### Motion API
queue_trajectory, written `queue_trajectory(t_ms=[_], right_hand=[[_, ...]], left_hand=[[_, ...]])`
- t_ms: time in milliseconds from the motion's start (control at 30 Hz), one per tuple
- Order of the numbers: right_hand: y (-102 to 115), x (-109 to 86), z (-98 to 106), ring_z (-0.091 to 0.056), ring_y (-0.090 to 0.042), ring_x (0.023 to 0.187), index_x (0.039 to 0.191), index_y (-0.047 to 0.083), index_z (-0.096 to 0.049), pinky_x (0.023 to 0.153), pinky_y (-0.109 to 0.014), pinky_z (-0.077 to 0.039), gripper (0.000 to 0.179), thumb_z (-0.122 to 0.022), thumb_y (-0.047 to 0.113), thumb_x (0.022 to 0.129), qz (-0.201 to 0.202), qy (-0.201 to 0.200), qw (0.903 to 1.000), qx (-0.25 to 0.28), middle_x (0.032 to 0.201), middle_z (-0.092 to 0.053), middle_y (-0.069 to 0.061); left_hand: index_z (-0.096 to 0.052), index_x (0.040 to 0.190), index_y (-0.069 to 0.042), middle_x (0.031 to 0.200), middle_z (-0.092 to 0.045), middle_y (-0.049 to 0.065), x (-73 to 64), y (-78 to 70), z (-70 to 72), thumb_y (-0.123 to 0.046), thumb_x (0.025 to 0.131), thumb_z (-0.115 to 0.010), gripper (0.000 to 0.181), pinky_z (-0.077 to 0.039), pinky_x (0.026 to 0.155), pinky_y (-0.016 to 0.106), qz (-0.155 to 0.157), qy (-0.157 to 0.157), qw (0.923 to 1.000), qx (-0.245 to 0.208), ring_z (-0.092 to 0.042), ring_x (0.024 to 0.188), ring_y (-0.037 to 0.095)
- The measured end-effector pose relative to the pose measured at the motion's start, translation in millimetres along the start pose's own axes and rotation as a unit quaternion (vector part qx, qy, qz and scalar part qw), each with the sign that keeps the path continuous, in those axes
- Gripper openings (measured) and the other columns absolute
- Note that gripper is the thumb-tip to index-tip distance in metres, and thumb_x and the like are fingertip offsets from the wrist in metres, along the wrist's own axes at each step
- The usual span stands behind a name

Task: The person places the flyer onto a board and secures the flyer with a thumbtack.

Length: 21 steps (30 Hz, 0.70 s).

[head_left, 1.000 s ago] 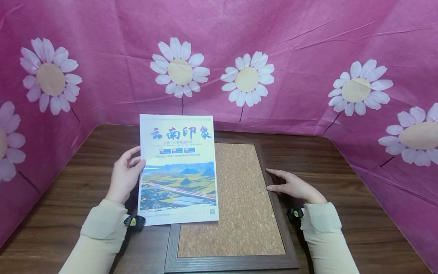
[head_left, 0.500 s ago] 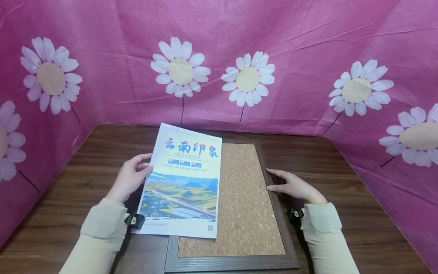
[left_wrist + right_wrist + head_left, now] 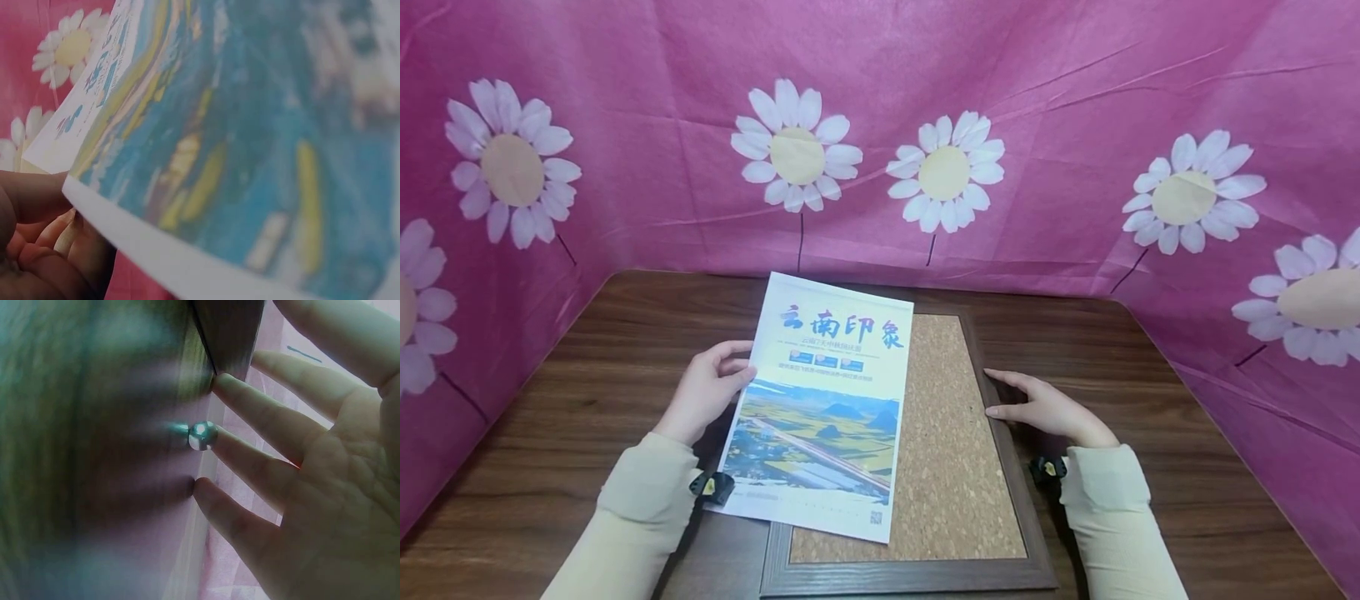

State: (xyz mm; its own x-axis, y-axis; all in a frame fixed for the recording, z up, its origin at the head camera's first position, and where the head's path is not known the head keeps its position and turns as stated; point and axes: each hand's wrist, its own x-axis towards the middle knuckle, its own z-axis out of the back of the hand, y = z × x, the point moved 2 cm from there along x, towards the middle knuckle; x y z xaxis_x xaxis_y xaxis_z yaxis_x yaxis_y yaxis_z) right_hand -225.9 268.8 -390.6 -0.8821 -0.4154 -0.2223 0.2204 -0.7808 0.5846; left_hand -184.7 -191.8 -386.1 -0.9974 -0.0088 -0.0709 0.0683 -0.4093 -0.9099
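**Printed sheet [image 3: 820,408] held aslant over the cork-faced frame [image 3: 910,575]**

The sheet is held picture side up, its title end turned away from the person. Its long axis is slanted, the far end leaning to the right. Its left long edge is pinched near the middle between thumb and fingers of the left hand [image 3: 703,396], and the rest of the sheet is spread to the right of that grip. The frame's left part is covered, while the near left corner is placed beyond it, over the tabletop [image 3: 1157,375]. Whether the frame is touched by the sheet cannot be told. The frame's right side is touched by the right hand [image 3: 1048,408], its fingers spread wide.
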Motion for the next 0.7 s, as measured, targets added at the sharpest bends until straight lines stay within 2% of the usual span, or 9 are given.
queue_trajectory(t_ms=[100,467,567,700], right_hand=[[1,0.0,0,-0.029,-0.05,0.142,0.152,0.004,-0.037,0.11,-0.066,-0.031,0.075,-0.066,0.041,0.094,-0.004,0.0,1.0,0.0,0.154,-0.035,-0.029],[2,-0.3,0,-0.029,-0.05,0.142,0.152,0.004,-0.036,0.109,-0.067,-0.032,0.075,-0.065,0.041,0.094,-0.009,0.0,1.0,-0.002,0.154,-0.035,-0.029],[2,0.5,-1,-0.029,-0.05,0.142,0.152,0.004,-0.036,0.11,-0.067,-0.031,0.074,-0.065,0.041,0.095,-0.009,0.001,1.0,0.0,0.154,-0.034,-0.029],[1,0.0,-1,-0.029,-0.051,0.142,0.152,0.003,-0.036,0.11,-0.067,-0.031,0.074,-0.065,0.04,0.094,-0.01,-0.002,0.9999,-0.001,0.154,-0.034,-0.03]], left_hand=[[-0.049,0.141,0.0,0.122,-0.066,0.026,1.3,-1.7,-9.0,-0.008,0.1,-0.056,0.043,-0.058,0.08,0.03,-0.004,0.008,0.9998,-0.016,-0.068,0.094,0.022],[-0.048,0.141,0.002,0.122,-0.066,0.026,8.6,-7.8,-33.7,-0.006,0.099,-0.057,0.044,-0.06,0.081,0.034,0.018,0.04,0.9967,-0.068,-0.07,0.093,0.018],[-0.048,0.141,0.0,0.122,-0.066,0.025,9.8,-11.7,-38.2,-0.007,0.099,-0.058,0.044,-0.06,0.083,0.036,0.022,0.051,0.9963,-0.066,-0.07,0.093,0.019],[-0.05,0.14,-0.002,0.117,-0.067,0.022,12.6,-20.3,-43.5,-0.007,0.098,-0.059,0.043,-0.058,0.081,0.036,0.01,0.068,0.997,-0.036,-0.068,0.091,0.02]])
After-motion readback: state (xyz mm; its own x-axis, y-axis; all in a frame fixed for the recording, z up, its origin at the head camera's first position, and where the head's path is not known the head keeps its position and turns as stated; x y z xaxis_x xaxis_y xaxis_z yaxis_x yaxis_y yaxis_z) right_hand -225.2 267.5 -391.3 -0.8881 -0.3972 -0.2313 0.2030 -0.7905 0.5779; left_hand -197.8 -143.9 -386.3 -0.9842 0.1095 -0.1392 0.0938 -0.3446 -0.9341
